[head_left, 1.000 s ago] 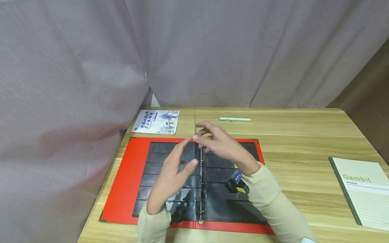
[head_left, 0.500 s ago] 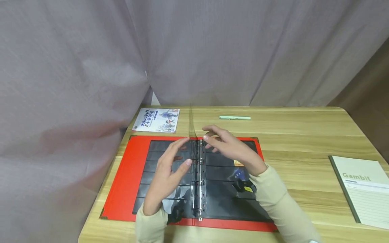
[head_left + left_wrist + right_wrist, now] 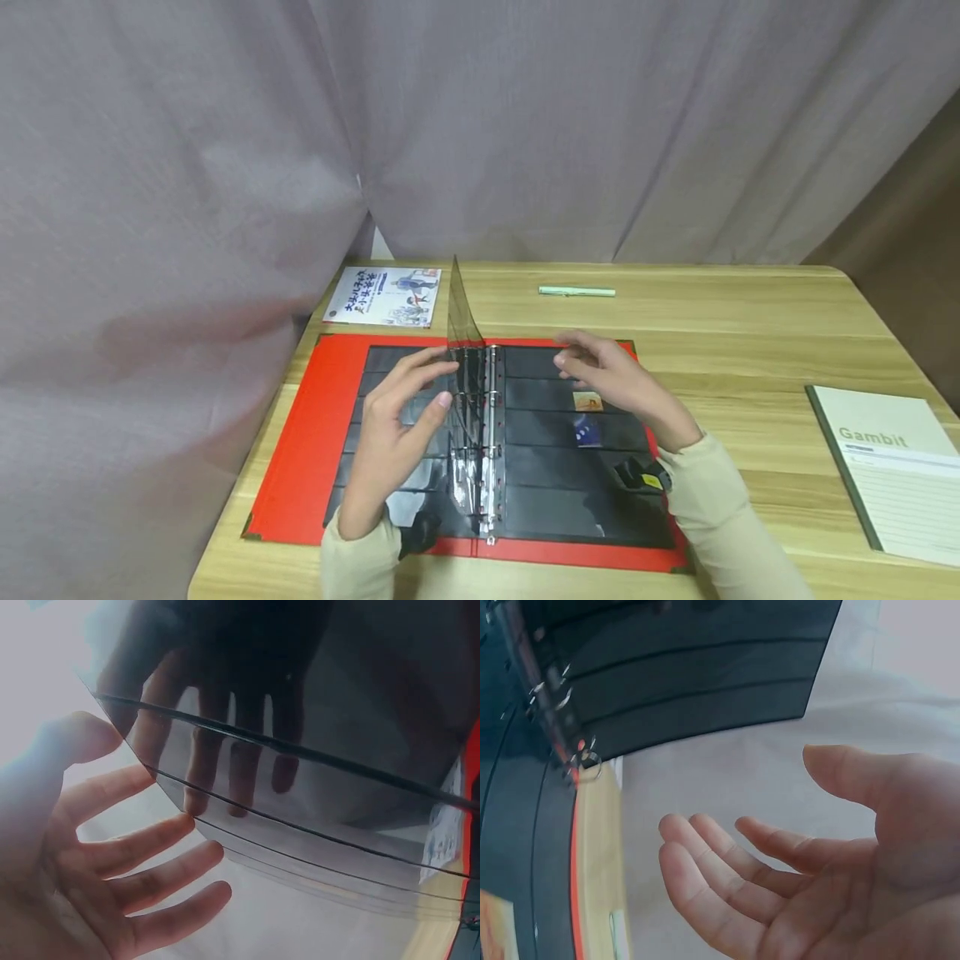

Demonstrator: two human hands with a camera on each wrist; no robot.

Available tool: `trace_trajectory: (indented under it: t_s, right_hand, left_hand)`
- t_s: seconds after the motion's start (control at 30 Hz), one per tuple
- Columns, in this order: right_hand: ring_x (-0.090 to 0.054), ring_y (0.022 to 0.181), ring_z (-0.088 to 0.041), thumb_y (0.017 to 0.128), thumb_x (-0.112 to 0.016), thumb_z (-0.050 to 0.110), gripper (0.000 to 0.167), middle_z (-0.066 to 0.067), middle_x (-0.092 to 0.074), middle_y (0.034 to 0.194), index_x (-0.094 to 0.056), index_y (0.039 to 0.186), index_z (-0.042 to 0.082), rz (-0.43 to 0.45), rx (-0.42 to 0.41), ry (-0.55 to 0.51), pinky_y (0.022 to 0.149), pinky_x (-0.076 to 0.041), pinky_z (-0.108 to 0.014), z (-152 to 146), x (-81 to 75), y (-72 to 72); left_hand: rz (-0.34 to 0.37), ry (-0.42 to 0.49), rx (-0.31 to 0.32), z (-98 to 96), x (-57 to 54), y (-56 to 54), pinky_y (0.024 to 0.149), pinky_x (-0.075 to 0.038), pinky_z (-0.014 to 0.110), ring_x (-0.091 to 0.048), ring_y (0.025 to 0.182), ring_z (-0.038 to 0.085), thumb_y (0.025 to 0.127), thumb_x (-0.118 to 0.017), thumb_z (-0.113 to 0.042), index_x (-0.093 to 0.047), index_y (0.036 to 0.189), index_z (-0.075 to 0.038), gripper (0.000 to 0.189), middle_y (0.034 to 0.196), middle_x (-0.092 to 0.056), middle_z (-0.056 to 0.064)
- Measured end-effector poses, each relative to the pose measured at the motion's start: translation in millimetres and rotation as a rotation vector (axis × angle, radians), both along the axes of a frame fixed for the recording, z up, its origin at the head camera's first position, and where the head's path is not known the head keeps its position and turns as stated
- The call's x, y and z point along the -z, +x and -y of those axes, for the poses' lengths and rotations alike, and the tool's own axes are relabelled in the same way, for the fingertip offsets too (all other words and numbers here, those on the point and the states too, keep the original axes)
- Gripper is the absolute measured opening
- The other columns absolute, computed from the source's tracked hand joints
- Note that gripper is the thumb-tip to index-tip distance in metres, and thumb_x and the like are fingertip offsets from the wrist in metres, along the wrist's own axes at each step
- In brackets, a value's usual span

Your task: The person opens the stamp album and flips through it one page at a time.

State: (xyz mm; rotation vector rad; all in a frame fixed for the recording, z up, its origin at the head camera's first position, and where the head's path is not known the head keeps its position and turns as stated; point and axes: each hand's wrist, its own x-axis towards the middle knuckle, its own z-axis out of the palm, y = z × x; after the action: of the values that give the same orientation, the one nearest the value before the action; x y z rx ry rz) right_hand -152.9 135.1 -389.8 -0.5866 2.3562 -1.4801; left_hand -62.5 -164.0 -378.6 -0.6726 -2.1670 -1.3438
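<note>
Under the fingers of both hands, an open red ring binder (image 3: 303, 450) lies on the wooden table (image 3: 750, 350), its bare red margin reaching out to the left of the left fingers. Beyond the left fingertips is a picture book (image 3: 385, 297) with figures drawn on its cover. The left hand (image 3: 397, 425) has its fingers spread and slightly bent, pinching nothing, their tips at the free edge of a dark pocket page (image 3: 467, 375); whether they touch it I cannot tell. That page stands up between the two hands, leaning left towards those fingers, with the metal rings (image 3: 492, 451) just to its right. Beyond the right fingertips lies a pale green pen (image 3: 577, 292). On their near side, an orange card (image 3: 588, 402) and a blue card (image 3: 587, 432) sit in separate pockets. The right hand (image 3: 628, 385) hangs above, fingers loosely bent, thumb apart, gripping nothing. Well right of these fingers lies a notebook (image 3: 885, 479) marked Gambit
</note>
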Motion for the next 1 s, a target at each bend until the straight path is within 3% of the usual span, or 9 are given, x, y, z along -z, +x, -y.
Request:
trace_trajectory:
  t_s: [0.27, 0.53, 0.7, 0.83, 1.0]
  right_hand:
    - [-0.063, 0.112, -0.038, 0.105, -0.056, 0.018, 0.047, -0.025, -0.062, 0.126, -0.046, 0.143, -0.008, -0.103, 0.057, 0.027, 0.086, -0.055, -0.047, -16, 17.2, -6.8]
    - [-0.058, 0.118, -0.042, 0.104, -0.058, 0.017, 0.049, -0.031, -0.057, 0.133, -0.046, 0.142, -0.011, -0.160, 0.105, 0.122, 0.099, -0.047, -0.058, -31, 33.5, -14.9]
    - [-0.051, 0.127, -0.047, 0.101, -0.062, 0.017, 0.052, -0.032, -0.052, 0.138, -0.045, 0.142, -0.012, -0.146, 0.091, 0.161, 0.103, -0.042, -0.062, -40, 44.8, -19.2]
    - [-0.044, 0.133, -0.049, 0.099, -0.065, 0.018, 0.057, -0.032, -0.048, 0.143, -0.044, 0.143, -0.012, -0.134, 0.084, 0.183, 0.106, -0.036, -0.065, -44, 51.0, -22.4]
    - [-0.037, 0.137, -0.049, 0.096, -0.070, 0.022, 0.066, -0.031, -0.043, 0.148, -0.041, 0.145, -0.011, -0.110, 0.085, 0.234, 0.109, -0.031, -0.067, -49, 57.0, -24.7]
  left_hand:
    - [-0.016, -0.006, -0.031, 9.6, -0.2, 6.2, 0.094, -0.052, 0.043, -0.061, 0.121, 0.025, 0.094, -0.064, 0.000, -0.075, 0.117, -0.006, 0.025, 0.133, -0.065, 0.008]
    - [0.020, -0.021, -0.002, 19.2, 2.0, 13.8, 0.089, -0.053, 0.038, -0.061, 0.122, 0.025, 0.098, -0.056, -0.002, -0.072, 0.123, -0.004, 0.030, 0.136, -0.063, 0.008]
    - [0.063, -0.032, 0.017, 23.2, -1.0, 21.8, 0.101, -0.050, 0.041, -0.058, 0.127, 0.025, 0.096, -0.055, -0.004, -0.067, 0.130, -0.003, 0.036, 0.141, -0.060, 0.007]
    - [0.087, -0.035, 0.042, 28.0, -4.4, 28.0, 0.097, -0.052, 0.039, -0.056, 0.127, 0.026, 0.094, -0.057, -0.005, -0.062, 0.135, -0.001, 0.042, 0.145, -0.056, 0.009]
    - [0.131, -0.054, 0.016, 33.4, -5.2, 34.8, 0.091, -0.056, 0.043, -0.057, 0.126, 0.024, 0.096, -0.057, -0.012, -0.058, 0.142, -0.005, 0.046, 0.149, -0.053, 0.005]
